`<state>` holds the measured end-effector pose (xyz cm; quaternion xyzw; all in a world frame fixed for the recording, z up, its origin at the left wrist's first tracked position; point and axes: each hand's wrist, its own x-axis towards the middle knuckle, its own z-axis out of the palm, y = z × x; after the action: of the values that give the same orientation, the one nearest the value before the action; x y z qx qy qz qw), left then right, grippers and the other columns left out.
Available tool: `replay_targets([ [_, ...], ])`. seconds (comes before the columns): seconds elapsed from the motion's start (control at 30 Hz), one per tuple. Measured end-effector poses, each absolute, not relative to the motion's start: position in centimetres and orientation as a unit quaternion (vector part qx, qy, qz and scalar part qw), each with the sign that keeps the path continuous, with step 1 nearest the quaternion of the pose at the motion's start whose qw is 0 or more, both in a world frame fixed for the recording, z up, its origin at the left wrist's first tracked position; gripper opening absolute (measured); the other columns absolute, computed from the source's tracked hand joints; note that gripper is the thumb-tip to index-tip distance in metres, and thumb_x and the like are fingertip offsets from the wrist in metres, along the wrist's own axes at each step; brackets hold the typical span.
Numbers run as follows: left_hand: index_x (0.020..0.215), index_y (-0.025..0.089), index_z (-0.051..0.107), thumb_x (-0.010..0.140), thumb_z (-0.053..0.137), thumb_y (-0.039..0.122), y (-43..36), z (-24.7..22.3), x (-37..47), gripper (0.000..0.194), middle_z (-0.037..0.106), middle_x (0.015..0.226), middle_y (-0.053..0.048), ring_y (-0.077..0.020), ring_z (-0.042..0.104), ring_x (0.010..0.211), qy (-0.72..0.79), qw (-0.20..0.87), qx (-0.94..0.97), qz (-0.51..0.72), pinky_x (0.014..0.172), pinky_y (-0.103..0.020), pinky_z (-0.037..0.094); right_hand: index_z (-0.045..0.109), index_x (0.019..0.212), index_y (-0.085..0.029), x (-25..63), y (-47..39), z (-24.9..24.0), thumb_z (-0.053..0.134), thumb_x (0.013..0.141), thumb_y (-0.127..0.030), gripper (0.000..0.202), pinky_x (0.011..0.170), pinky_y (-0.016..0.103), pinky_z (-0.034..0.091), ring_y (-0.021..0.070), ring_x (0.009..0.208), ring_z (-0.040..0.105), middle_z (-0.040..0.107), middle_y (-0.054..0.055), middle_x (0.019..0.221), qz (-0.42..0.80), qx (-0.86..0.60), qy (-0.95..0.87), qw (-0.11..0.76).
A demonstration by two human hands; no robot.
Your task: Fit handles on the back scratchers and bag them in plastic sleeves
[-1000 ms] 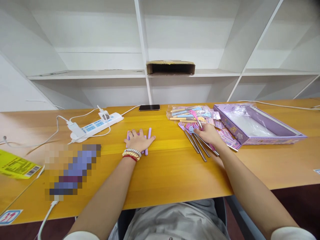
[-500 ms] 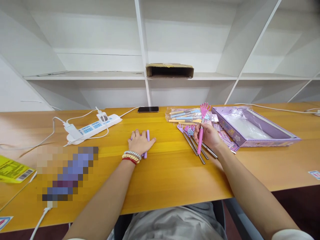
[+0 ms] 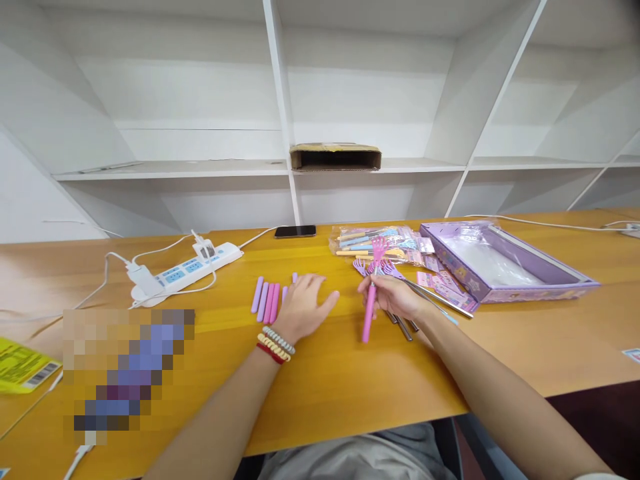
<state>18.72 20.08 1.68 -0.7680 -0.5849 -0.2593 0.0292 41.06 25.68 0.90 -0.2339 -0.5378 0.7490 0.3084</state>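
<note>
While the right hand [image 3: 397,293] works at the left of the purple box [image 3: 467,272], its thumb and fingers are closed in a pinch around a pink scratcher [image 3: 369,313], near where its grip meets the metal rod. In this head view the scratcher lies left of the purple box, its clawed end pointing away from the person and its grip slanting back toward them. The left hand [image 3: 306,308], farther left of the box, is open, thumb spread well away from the fingers. It reaches over the right end of a row of purple and pink tubes [image 3: 267,301]; whether it touches any, I cannot tell.

The purple box stands open on the tabletop [image 3: 350,393], with clear plastic [image 3: 495,257] inside. Left of it, clear bags [image 3: 375,243] hold more scratchers with blue and yellow parts. Pink cards [image 3: 445,283] lie against its left side, and loose metal scratchers [image 3: 443,300] lie beside and under the right hand. On the shelf, beyond and left of the purple box, a cardboard box [image 3: 335,159] has its open side facing out, its inside dark.

Both forearms reach forward from the near edge, the left palm angled downward and the right hand turned inward.
</note>
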Motion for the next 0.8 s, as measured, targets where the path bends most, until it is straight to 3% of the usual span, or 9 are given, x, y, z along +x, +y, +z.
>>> replay_targets([
  [0.13, 0.094, 0.018, 0.058, 0.086, 0.038, 0.046, 18.5, 2.0, 21.3, 0.035, 0.060, 0.088, -0.006, -0.0200, 0.053, 0.087, -0.490, -0.010, -0.837, -0.241, 0.082, -0.035, 0.039, 0.055, 0.085, -0.012, 40.1, 25.0, 0.2, 0.051, 0.081, -0.044, 0.033, 0.047, 0.028, 0.048, 0.0139, 0.051, 0.057, 0.054, 0.001, 0.062, 0.738, -0.246, -0.581, 0.238],
  [0.23, 0.083, 0.018, 0.057, 0.084, 0.043, 0.043, 18.1, 1.9, 22.0, 0.029, 0.059, 0.079, -0.004, -0.0184, 0.053, 0.078, -0.464, -0.017, -0.861, -0.208, 0.075, -0.033, 0.039, 0.054, 0.080, -0.012, 39.7, 24.7, 0.0, 0.050, 0.080, -0.051, 0.039, 0.040, 0.022, 0.039, 0.0100, 0.043, 0.051, 0.054, 0.000, 0.055, 0.669, -0.295, -0.658, 0.182],
  [0.37, 0.070, 0.018, 0.052, 0.083, 0.045, 0.037, 18.4, 1.3, 21.7, 0.024, 0.059, 0.073, -0.003, -0.0168, 0.052, 0.072, -0.469, -0.008, -0.865, -0.178, 0.071, -0.031, 0.037, 0.053, 0.063, -0.013, 39.4, 24.6, -0.2, 0.043, 0.081, -0.053, 0.044, 0.041, 0.020, 0.026, 0.0059, 0.041, 0.037, 0.045, -0.004, 0.046, 0.428, -0.378, -0.801, 0.181],
  [0.5, 0.066, 0.018, 0.048, 0.082, 0.044, 0.031, 18.9, 0.9, 21.4, 0.021, 0.058, 0.067, -0.002, -0.0158, 0.051, 0.067, -0.498, 0.000, -0.852, -0.162, 0.069, -0.031, 0.035, 0.050, 0.052, -0.014, 38.7, 24.4, -0.3, 0.042, 0.083, -0.047, 0.046, 0.048, 0.022, 0.024, 0.0069, 0.047, 0.036, 0.045, -0.002, 0.047, 0.180, -0.439, -0.862, 0.177],
  [0.67, 0.064, 0.018, 0.047, 0.079, 0.045, 0.028, 19.2, 0.5, 21.3, 0.018, 0.058, 0.067, -0.001, -0.0163, 0.052, 0.066, -0.506, -0.001, -0.850, -0.146, 0.067, -0.030, 0.034, 0.060, 0.076, -0.016, 38.0, 23.7, -0.4, 0.046, 0.082, -0.043, 0.032, 0.053, 0.023, 0.030, 0.0128, 0.058, 0.053, 0.061, 0.005, 0.067, 0.099, -0.520, -0.842, 0.107],
  [0.8, 0.066, 0.019, 0.047, 0.080, 0.044, 0.027, 19.4, 0.3, 21.3, 0.017, 0.058, 0.067, -0.001, -0.0162, 0.052, 0.066, -0.506, -0.017, -0.853, -0.131, 0.065, -0.029, 0.034, 0.060, 0.086, -0.018, 37.6, 23.2, 0.1, 0.042, 0.084, -0.044, 0.032, 0.057, 0.025, 0.035, 0.0184, 0.068, 0.060, 0.065, 0.008, 0.077, 0.055, -0.547, -0.830, 0.095],
])
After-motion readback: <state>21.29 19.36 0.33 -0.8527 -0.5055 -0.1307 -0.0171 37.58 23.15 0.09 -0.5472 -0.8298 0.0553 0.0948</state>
